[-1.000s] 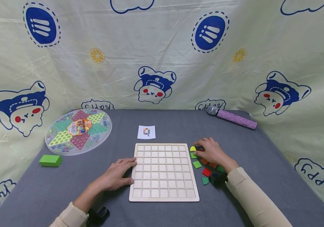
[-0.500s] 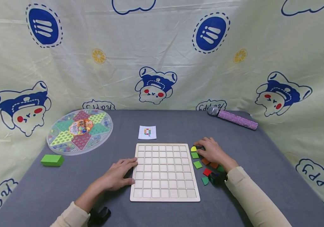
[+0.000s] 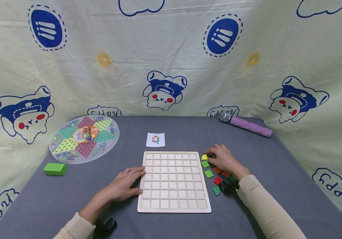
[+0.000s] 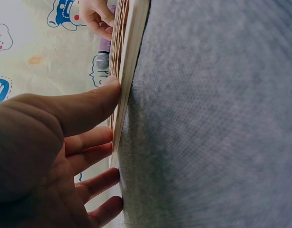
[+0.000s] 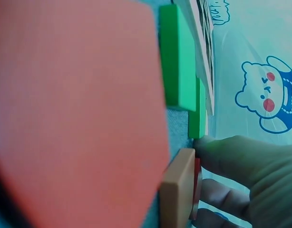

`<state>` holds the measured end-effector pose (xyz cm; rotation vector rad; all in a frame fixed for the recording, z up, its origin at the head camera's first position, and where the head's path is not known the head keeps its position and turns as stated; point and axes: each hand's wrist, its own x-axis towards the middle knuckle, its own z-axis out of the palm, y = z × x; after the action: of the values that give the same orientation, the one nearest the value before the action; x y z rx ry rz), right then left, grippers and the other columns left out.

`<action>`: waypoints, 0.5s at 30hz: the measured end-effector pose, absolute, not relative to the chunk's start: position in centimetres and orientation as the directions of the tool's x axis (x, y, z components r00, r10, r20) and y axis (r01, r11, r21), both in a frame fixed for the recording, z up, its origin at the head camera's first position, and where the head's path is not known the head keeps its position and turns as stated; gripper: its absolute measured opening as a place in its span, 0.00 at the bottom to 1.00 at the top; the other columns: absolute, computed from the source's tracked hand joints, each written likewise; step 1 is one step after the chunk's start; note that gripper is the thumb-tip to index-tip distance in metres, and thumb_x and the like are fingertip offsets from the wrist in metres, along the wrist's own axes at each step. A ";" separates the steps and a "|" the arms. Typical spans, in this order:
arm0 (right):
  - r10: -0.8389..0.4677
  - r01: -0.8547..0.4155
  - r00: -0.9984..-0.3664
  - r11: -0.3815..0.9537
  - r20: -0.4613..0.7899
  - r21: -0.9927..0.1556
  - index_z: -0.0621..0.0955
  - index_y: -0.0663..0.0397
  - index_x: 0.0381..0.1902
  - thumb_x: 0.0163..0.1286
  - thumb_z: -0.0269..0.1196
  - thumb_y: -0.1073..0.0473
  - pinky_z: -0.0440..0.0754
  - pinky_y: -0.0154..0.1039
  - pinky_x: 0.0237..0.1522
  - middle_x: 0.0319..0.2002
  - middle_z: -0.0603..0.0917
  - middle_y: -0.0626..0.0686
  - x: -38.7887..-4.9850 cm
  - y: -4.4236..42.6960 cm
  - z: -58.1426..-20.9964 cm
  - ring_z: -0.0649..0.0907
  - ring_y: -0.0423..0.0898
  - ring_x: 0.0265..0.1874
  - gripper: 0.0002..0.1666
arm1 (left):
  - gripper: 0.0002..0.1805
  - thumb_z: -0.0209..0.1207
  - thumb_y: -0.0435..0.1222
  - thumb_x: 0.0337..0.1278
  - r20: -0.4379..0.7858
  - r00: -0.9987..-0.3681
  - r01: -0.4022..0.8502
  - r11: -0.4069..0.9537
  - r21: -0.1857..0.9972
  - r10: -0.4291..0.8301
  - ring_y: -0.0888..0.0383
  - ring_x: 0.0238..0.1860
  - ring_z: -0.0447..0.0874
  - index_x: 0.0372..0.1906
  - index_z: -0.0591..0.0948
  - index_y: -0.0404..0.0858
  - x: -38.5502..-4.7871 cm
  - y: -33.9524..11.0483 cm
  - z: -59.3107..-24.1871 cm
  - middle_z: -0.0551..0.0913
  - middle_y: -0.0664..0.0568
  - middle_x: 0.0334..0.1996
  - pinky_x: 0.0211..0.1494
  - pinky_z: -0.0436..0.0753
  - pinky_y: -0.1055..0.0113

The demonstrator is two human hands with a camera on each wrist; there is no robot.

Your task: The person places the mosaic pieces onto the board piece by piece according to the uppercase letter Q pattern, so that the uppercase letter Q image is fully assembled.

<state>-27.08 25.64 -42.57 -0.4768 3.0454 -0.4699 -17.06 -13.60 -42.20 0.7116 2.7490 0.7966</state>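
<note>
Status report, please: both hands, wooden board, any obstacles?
Left hand touching pale rectangular wooden board. Right hand at flat red tile, grip unclear. No tiles on board.

We see creased pale cloth wall, printed blue bears, orange slices; grey cloth-covered table before us; light soft.

Red piece mostly hidden behind brown block.

Left hand with fingers spread, right hand farther forward, fingers curved, both forearms angled inward
</note>
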 end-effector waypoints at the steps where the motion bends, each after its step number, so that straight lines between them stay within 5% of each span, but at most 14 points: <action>1: -0.302 -0.295 -0.953 0.907 0.024 -0.299 0.81 0.53 0.51 0.63 0.63 0.55 0.66 0.50 0.42 0.41 0.77 0.54 -27.1 25.6 -42.6 0.70 0.51 0.41 0.18 | 0.33 0.63 0.39 0.55 -0.050 -0.866 0.394 0.742 0.543 0.497 0.43 0.68 0.60 0.66 0.68 0.37 -17.1 -13.6 -42.2 0.64 0.46 0.70 0.62 0.59 0.38; 15: -0.297 -0.297 -0.954 0.906 0.047 -0.301 0.83 0.53 0.47 0.63 0.62 0.54 0.67 0.54 0.45 0.43 0.78 0.55 -27.1 25.7 -42.9 0.71 0.53 0.43 0.15 | 0.33 0.63 0.41 0.55 -0.059 -0.870 0.388 0.754 0.530 0.490 0.44 0.68 0.60 0.66 0.68 0.38 -17.2 -13.5 -42.3 0.63 0.47 0.70 0.62 0.59 0.39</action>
<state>-27.14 25.72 -42.86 -0.4772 3.0673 -0.4835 -17.24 -13.55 -42.26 0.6974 2.7572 0.7691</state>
